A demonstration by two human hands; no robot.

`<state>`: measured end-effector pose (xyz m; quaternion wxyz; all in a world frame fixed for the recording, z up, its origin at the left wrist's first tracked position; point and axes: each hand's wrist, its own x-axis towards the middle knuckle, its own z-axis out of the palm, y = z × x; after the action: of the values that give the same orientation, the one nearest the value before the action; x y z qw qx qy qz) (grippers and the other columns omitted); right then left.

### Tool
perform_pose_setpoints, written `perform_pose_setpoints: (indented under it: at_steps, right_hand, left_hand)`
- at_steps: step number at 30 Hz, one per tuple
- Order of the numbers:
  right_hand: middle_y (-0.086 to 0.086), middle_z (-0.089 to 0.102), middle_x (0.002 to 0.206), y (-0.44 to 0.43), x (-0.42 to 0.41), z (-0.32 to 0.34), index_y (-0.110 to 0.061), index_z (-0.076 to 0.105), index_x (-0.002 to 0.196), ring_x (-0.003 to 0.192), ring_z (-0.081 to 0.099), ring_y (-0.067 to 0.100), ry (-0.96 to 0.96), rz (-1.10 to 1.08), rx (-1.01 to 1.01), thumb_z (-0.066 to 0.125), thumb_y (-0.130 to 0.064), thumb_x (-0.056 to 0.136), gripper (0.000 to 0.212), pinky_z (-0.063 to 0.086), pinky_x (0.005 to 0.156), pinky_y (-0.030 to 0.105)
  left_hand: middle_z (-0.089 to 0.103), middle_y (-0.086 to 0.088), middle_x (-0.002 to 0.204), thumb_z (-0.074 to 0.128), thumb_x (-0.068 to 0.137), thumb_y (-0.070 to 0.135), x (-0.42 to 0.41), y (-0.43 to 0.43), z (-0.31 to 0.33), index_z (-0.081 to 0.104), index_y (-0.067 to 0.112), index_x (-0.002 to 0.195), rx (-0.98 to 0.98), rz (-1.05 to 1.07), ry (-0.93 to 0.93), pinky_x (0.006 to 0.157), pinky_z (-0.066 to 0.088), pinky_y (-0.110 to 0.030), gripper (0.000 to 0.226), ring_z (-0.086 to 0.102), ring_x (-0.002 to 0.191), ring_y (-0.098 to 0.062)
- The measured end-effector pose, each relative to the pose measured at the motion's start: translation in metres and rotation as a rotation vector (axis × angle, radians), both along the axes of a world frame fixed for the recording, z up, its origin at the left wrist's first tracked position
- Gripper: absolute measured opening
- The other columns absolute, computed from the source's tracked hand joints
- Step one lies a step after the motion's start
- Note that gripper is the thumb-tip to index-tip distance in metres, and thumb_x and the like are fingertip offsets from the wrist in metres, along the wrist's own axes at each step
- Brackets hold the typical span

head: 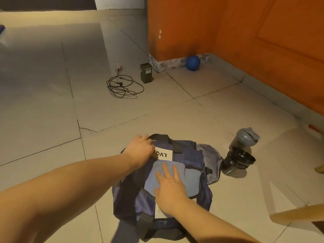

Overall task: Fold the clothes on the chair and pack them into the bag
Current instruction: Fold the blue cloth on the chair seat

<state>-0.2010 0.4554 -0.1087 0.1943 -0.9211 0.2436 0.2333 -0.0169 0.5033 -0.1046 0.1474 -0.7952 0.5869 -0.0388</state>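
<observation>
A dark blue duffel bag lies open on the tiled floor just in front of me. A folded light blue garment sits in its top opening. My right hand presses flat on the garment with straight fingers. My left hand grips the far left edge of the bag's opening, next to a white label. The chair itself is mostly out of view.
Two dark shaker bottles stand right of the bag. A wooden chair leg juts in at lower right. Farther off lie a coiled black cable, a small black box and a blue ball by the orange wall.
</observation>
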Motion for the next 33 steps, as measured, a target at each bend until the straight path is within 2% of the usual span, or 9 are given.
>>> perform_pose_setpoints:
  at_steps: [7, 12, 16, 19, 23, 26, 29, 31, 33]
  right_hand:
    - [-0.003, -0.023, 0.169, -0.005, 0.008, -0.01, -0.025, 0.006, 0.164, 0.154, -0.025, 0.032, 0.016, 0.035, 0.052, 0.038, -0.04, 0.108, 0.067, 0.005, 0.124, 0.06]
    - [0.001, -0.01, 0.171, -0.005, 0.005, -0.001, -0.023, 0.008, 0.164, 0.156, -0.014, 0.031, 0.03, 0.028, 0.06, 0.032, -0.041, 0.11, 0.063, 0.005, 0.126, 0.055]
    - [0.004, 0.045, 0.149, -0.01, -0.027, 0.023, -0.017, 0.055, 0.138, 0.141, 0.035, 0.023, -0.27, -0.113, -0.03, 0.038, -0.037, 0.107, 0.04, 0.035, 0.116, 0.039]
    - [-0.001, 0.042, 0.15, -0.035, -0.055, 0.019, -0.024, 0.049, 0.143, 0.139, 0.035, 0.02, -0.407, -0.292, -0.161, 0.048, -0.037, 0.103, 0.042, 0.033, 0.117, 0.037]
    - [0.008, 0.035, 0.157, -0.072, -0.08, -0.017, -0.021, 0.03, 0.153, 0.142, 0.035, 0.03, -0.156, -0.782, 0.002, 0.055, -0.05, 0.094, 0.071, 0.037, 0.115, 0.047]
    - [0.006, 0.065, 0.113, -0.08, -0.086, -0.024, -0.015, 0.06, 0.119, 0.105, 0.063, 0.026, -0.157, -0.938, 0.29, 0.059, -0.038, 0.095, 0.033, 0.055, 0.096, 0.039]
    - [0.002, 0.06, 0.091, -0.084, -0.085, -0.016, -0.014, 0.064, 0.097, 0.087, 0.061, 0.022, -0.122, -0.801, 0.221, 0.055, -0.028, 0.097, 0.017, 0.053, 0.079, 0.033]
    - [0.001, 0.059, 0.088, -0.087, -0.082, -0.009, -0.015, 0.061, 0.088, 0.084, 0.058, 0.022, -0.12, -0.777, 0.209, 0.055, -0.028, 0.095, 0.016, 0.047, 0.072, 0.033]
    - [0.0, 0.056, 0.076, -0.089, -0.077, -0.002, -0.014, 0.054, 0.073, 0.075, 0.056, 0.019, -0.214, -0.823, 0.223, 0.057, -0.026, 0.09, 0.021, 0.044, 0.065, 0.033]
  left_hand:
    - [0.062, -0.004, 0.097, 0.058, 0.09, 0.024, -0.003, 0.012, 0.019, 0.06, 0.014, 0.095, -0.491, -0.071, 0.271, 0.072, 0.045, -0.033, 0.011, 0.058, 0.083, -0.024]
    - [0.063, 0.001, 0.109, 0.047, 0.092, 0.034, -0.012, 0.039, -0.004, 0.064, 0.019, 0.1, -0.354, -0.162, 0.251, 0.074, 0.05, -0.033, 0.024, 0.057, 0.092, -0.021]
    - [0.066, -0.001, 0.117, 0.069, 0.088, 0.026, -0.017, 0.053, -0.025, 0.07, 0.019, 0.11, -0.216, -0.153, 0.187, 0.077, 0.052, -0.032, 0.023, 0.061, 0.096, -0.021]
    - [0.057, 0.001, 0.14, 0.065, 0.092, 0.034, -0.021, 0.056, -0.027, 0.063, 0.021, 0.132, -0.113, -0.079, 0.221, 0.098, 0.048, -0.033, 0.042, 0.056, 0.117, -0.02]
    - [0.045, 0.003, 0.154, 0.03, 0.094, 0.074, -0.04, 0.05, -0.01, 0.047, 0.026, 0.145, -0.151, 0.009, 0.382, 0.118, 0.036, -0.039, 0.072, 0.045, 0.136, -0.02]
    - [0.01, 0.004, 0.17, 0.015, 0.077, 0.099, -0.068, 0.041, 0.006, 0.029, 0.027, 0.159, 0.041, -0.028, 0.463, 0.127, 0.009, -0.052, 0.11, 0.01, 0.157, -0.026]
    - [-0.024, 0.005, 0.164, 0.016, 0.069, 0.104, -0.092, 0.034, 0.01, 0.007, 0.03, 0.163, 0.189, -0.088, 0.419, 0.123, -0.014, -0.056, 0.12, -0.026, 0.153, -0.026]
    - [-0.025, 0.002, 0.164, 0.022, 0.069, 0.104, -0.096, 0.034, 0.005, 0.008, 0.028, 0.163, 0.199, -0.118, 0.415, 0.12, -0.017, -0.057, 0.121, -0.028, 0.152, -0.03]
    - [-0.002, -0.006, 0.169, 0.029, 0.071, 0.102, -0.093, 0.035, -0.002, 0.033, 0.024, 0.157, 0.107, -0.188, 0.341, 0.12, -0.004, -0.056, 0.117, -0.001, 0.156, -0.04]
